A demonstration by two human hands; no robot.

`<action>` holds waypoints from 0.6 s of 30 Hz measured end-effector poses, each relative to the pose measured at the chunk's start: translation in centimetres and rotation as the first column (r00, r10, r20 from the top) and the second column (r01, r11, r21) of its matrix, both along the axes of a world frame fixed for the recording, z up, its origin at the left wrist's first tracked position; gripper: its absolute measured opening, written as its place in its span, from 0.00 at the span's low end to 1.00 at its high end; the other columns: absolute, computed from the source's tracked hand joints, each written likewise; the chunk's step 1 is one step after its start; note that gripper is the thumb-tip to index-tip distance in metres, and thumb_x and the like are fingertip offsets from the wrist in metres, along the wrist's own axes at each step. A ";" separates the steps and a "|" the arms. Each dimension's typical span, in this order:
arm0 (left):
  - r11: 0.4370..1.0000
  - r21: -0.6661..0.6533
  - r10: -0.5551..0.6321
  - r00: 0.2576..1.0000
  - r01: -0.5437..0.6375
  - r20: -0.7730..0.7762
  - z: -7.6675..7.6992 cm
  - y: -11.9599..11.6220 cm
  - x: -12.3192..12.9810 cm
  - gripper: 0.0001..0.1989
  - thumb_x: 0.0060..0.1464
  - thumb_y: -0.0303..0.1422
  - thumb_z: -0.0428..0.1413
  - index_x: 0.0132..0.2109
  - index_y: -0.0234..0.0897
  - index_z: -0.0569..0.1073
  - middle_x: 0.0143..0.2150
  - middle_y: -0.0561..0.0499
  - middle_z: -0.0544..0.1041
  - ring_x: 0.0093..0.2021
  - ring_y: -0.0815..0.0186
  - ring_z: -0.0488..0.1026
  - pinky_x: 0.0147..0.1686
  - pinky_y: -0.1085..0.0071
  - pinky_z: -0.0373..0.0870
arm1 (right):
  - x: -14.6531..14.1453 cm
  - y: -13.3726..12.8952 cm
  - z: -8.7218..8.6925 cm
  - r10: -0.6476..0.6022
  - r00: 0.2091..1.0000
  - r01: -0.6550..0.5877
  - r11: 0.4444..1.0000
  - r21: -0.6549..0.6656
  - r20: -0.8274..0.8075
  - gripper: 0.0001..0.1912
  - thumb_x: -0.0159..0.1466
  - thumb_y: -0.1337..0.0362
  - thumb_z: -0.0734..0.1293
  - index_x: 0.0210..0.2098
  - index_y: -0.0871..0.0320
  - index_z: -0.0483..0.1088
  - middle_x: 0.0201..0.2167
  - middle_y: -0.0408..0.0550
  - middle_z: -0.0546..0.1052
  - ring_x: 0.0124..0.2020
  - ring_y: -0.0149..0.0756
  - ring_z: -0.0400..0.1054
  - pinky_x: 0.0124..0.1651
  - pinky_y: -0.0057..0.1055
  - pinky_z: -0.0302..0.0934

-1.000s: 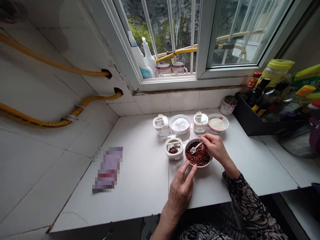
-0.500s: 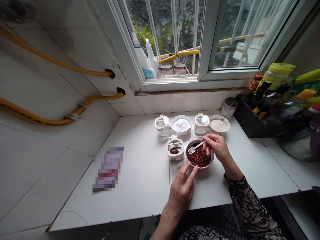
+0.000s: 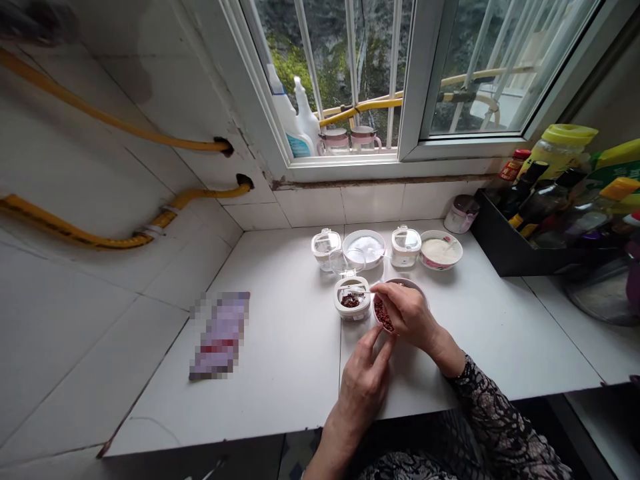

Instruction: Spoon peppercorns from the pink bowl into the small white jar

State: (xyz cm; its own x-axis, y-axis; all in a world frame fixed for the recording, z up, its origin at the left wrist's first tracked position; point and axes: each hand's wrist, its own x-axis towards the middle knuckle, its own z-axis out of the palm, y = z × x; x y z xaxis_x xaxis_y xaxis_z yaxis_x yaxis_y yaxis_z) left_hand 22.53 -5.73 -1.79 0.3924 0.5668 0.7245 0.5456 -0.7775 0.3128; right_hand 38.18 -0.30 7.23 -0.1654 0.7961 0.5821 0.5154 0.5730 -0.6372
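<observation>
Right hand [image 3: 410, 315], above a bowl [image 3: 425, 293] of dark red granules [image 3: 382, 316], fingertips pinching a small pale spoon [image 3: 358, 292]; the spoon extends over the mouth of an open jar [image 3: 353, 316] (clear lid raised), just left of the bowl. Left hand [image 3: 364, 377]: 2 fingers extended, slightly spread, at the bowl's near rim. Behind: 2 bowls [image 3: 440, 267] with pale contents.

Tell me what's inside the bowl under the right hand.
Small reddish-brown bits show at the left of the bowl. The right hand covers much of the rest; contents beneath it cannot be seen.
</observation>
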 end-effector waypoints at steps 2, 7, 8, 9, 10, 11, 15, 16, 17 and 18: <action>1.000 -0.011 -0.007 1.000 0.007 -0.008 0.1 0.0 0.0 0.35 0.62 0.16 0.46 0.73 0.42 0.57 0.61 0.38 0.70 0.60 0.57 0.72 0.53 0.62 0.79 | 0.9 -0.1 0.4 -0.042 0.997 0.037 0.997 -0.068 -0.068 0.11 0.69 0.64 0.60 0.41 0.55 0.75 0.32 0.50 0.81 0.33 0.39 0.76 0.40 0.35 0.70; 1.000 -0.021 -0.016 1.000 0.016 -0.011 0.4 0.0 0.0 0.35 0.62 0.15 0.45 0.73 0.42 0.57 0.62 0.39 0.69 0.62 0.58 0.71 0.55 0.63 0.78 | 3.8 0.2 0.7 -0.158 0.960 0.084 0.950 -0.301 -0.231 0.11 0.68 0.57 0.63 0.35 0.56 0.74 0.23 0.44 0.77 0.20 0.32 0.67 0.26 0.30 0.64; 1.000 -0.019 -0.018 1.000 0.018 -0.008 0.4 0.0 0.0 0.35 0.61 0.14 0.46 0.73 0.41 0.57 0.62 0.39 0.69 0.62 0.58 0.71 0.55 0.63 0.78 | 4.3 0.3 0.6 -0.171 0.958 0.089 0.942 -0.325 -0.233 0.11 0.67 0.57 0.64 0.34 0.57 0.74 0.22 0.44 0.76 0.19 0.32 0.66 0.25 0.30 0.63; 1.000 -0.020 -0.020 1.000 0.020 -0.006 0.4 0.0 0.0 0.35 0.61 0.14 0.46 0.72 0.41 0.58 0.62 0.38 0.69 0.62 0.58 0.71 0.56 0.63 0.77 | 4.6 0.4 0.5 -0.186 0.958 0.104 0.934 -0.341 -0.219 0.12 0.67 0.57 0.64 0.34 0.57 0.74 0.22 0.44 0.76 0.19 0.32 0.66 0.25 0.30 0.63; 1.000 -0.022 -0.022 1.000 0.022 -0.005 0.4 0.0 0.0 0.35 0.61 0.14 0.46 0.72 0.40 0.58 0.62 0.38 0.69 0.62 0.58 0.71 0.56 0.63 0.77 | 4.8 0.5 0.4 -0.206 0.959 0.129 0.929 -0.346 -0.193 0.11 0.66 0.58 0.64 0.33 0.57 0.75 0.22 0.44 0.76 0.20 0.33 0.67 0.26 0.30 0.63; 0.999 -0.025 -0.024 1.000 0.024 -0.004 0.4 0.0 0.0 0.35 0.61 0.14 0.47 0.72 0.40 0.59 0.62 0.38 0.69 0.62 0.57 0.71 0.56 0.63 0.77 | 4.9 0.6 0.2 -0.226 0.961 0.160 0.926 -0.342 -0.162 0.11 0.65 0.58 0.64 0.32 0.57 0.75 0.22 0.45 0.77 0.22 0.34 0.68 0.28 0.31 0.64; 0.999 -0.026 -0.021 1.000 0.021 -0.004 0.3 0.0 0.0 0.35 0.61 0.15 0.47 0.72 0.41 0.58 0.62 0.39 0.69 0.62 0.58 0.71 0.56 0.63 0.77 | 4.2 0.9 -0.3 -0.249 0.966 0.218 0.926 -0.309 -0.065 0.10 0.63 0.62 0.64 0.31 0.56 0.77 0.28 0.48 0.82 0.29 0.39 0.74 0.36 0.34 0.66; 0.999 -0.025 -0.021 1.000 0.020 -0.006 0.3 0.0 -0.1 0.35 0.62 0.15 0.47 0.72 0.41 0.58 0.63 0.39 0.69 0.61 0.58 0.72 0.56 0.63 0.77 | 3.9 0.9 -0.4 -0.244 0.968 0.214 0.925 -0.315 -0.058 0.10 0.63 0.62 0.64 0.30 0.56 0.77 0.28 0.48 0.82 0.30 0.39 0.74 0.36 0.34 0.67; 0.999 -0.028 -0.020 1.000 0.019 -0.010 0.2 0.0 -0.1 0.34 0.62 0.16 0.46 0.72 0.42 0.58 0.63 0.39 0.69 0.61 0.57 0.72 0.55 0.63 0.78 | 3.7 0.9 -0.5 -0.243 0.968 0.210 0.920 -0.329 -0.060 0.10 0.63 0.62 0.64 0.29 0.56 0.77 0.27 0.48 0.82 0.29 0.39 0.74 0.36 0.34 0.67; 0.999 -0.030 -0.019 1.000 0.018 -0.012 0.2 0.0 -0.1 0.34 0.63 0.16 0.46 0.73 0.42 0.57 0.64 0.39 0.69 0.61 0.57 0.72 0.55 0.63 0.78 | 3.6 0.9 -0.6 -0.247 0.966 0.207 0.914 -0.350 -0.073 0.11 0.63 0.62 0.64 0.29 0.56 0.77 0.25 0.47 0.81 0.28 0.39 0.73 0.35 0.34 0.67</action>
